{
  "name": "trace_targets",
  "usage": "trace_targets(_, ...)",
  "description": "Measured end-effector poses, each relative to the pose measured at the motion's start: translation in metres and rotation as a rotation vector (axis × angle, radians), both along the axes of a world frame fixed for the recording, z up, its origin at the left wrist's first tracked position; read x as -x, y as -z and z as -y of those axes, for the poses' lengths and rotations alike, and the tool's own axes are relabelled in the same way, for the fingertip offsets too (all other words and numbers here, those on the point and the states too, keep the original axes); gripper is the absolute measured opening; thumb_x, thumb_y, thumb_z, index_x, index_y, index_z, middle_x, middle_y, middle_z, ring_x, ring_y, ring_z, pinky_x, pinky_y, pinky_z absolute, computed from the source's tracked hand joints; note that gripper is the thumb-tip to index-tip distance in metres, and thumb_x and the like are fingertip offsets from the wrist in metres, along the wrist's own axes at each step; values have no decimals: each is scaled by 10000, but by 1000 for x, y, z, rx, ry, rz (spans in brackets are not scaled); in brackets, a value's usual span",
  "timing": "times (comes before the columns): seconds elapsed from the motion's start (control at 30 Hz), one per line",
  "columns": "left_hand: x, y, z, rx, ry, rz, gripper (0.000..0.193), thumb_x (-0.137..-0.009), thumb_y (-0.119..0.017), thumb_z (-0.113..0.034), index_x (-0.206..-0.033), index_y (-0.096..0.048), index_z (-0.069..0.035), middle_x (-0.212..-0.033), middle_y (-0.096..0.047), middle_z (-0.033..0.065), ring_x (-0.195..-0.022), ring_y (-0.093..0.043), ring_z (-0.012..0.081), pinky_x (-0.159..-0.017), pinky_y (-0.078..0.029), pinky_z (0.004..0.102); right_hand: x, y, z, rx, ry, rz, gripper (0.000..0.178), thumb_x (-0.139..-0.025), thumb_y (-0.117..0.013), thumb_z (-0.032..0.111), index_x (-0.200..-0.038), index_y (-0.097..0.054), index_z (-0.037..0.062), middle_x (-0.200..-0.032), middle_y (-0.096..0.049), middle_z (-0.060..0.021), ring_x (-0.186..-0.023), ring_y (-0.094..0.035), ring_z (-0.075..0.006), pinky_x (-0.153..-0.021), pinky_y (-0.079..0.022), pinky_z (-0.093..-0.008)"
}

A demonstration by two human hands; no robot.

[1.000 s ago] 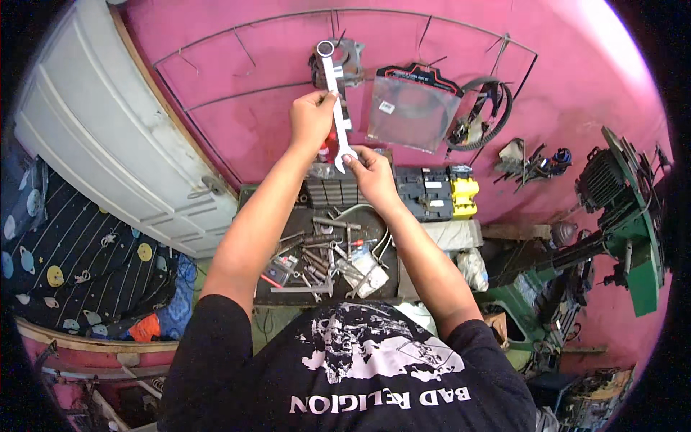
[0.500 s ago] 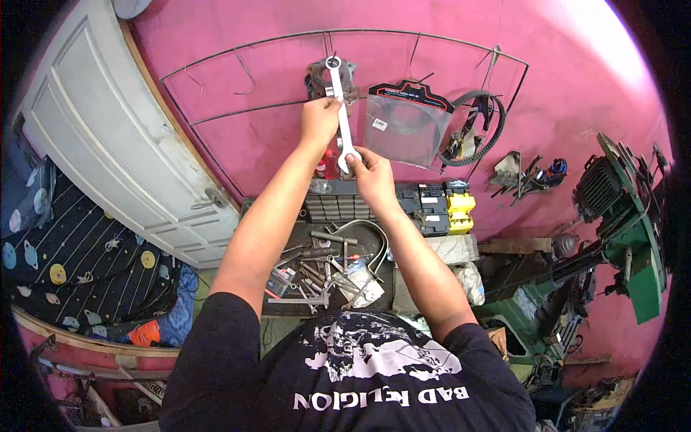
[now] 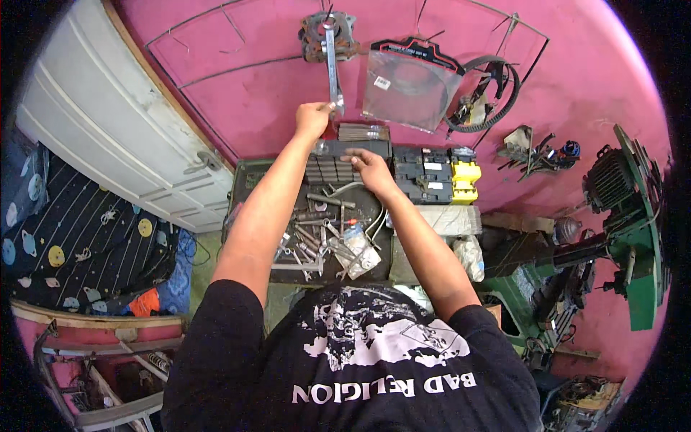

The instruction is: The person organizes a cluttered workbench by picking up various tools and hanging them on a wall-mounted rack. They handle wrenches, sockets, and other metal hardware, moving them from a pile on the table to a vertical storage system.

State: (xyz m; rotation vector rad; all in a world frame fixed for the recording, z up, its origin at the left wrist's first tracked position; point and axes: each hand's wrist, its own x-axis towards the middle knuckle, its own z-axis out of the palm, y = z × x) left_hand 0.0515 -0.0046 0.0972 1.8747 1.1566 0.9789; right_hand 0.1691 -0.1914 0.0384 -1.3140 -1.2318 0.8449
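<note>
A long silver wrench (image 3: 332, 61) stands upright against the pink wall, its ring end up by a hook on the wire rack and in front of a grimy metal part (image 3: 313, 37). My left hand (image 3: 314, 121) is closed at the wrench's lower end, which the fingers partly hide. Lower and to the right, my right hand (image 3: 371, 171) holds nothing; its fingers are apart, above the dark bench and in front of a stack of dark ribbed boxes (image 3: 332, 170). A clear plastic package (image 3: 410, 93) hangs right of the wrench.
Loose tools (image 3: 317, 237) and a curved metal strap lie on the bench (image 3: 252, 175). Black and yellow battery-like boxes (image 3: 465, 180) stand at its back right. A belt loop (image 3: 516, 90) hangs on the rack. A white door (image 3: 129, 137) is left, a green machine (image 3: 633, 237) right.
My right hand has let go of the wrench and moved down from it. My left hand now grips farther down the wrench. The view has tilted downward, so the wall things appear higher.
</note>
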Motion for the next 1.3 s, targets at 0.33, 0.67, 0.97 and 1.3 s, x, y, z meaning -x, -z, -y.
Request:
trace_targets(0.33,85,208,124,-61,149,-588,257,-847,-672,-323,-888,-780,-93,-888,-729,186,-837,-709,383,-757,-560,474,11,175,149,523,-49,454,244,-895,-691,185,-1094,-730,48,-940,-738,-188,-819,-710,-253,-768,-545,-386)
trace_targets(0.67,101,247,292,-87,290,-855,438,-865,-649,-215,-1295,-672,-295,-1175,-622,114,-1156,-565,319,-937,-417,568,49,184,181,570,-214,1078,356,-814,-749,309,-1099,-691,103,-1084,-715,-142,-1076,-664,-315,-926,-520,-442)
trace_targets(0.97,97,252,288,-231,365,-898,392,-876,-649,-244,-1266,-679,-266,-1132,-626,84,-1125,-569,291,-929,-388,562,47,186,183,487,-109,1105,430,-727,-817,348,-1038,-690,79,-1037,-693,-164,-1073,-643,-324,-901,-541,-444)
trace_targets(1.3,87,236,279,-89,250,-724,436,-916,-596,-262,-1343,-634,-183,-1169,-696,102,-1094,-600,320,-872,-427,539,19,178,170,354,147,859,188,-804,-719,135,-958,-670,38,-878,-694,-181,-888,-644,-402,-824,-529,-505)
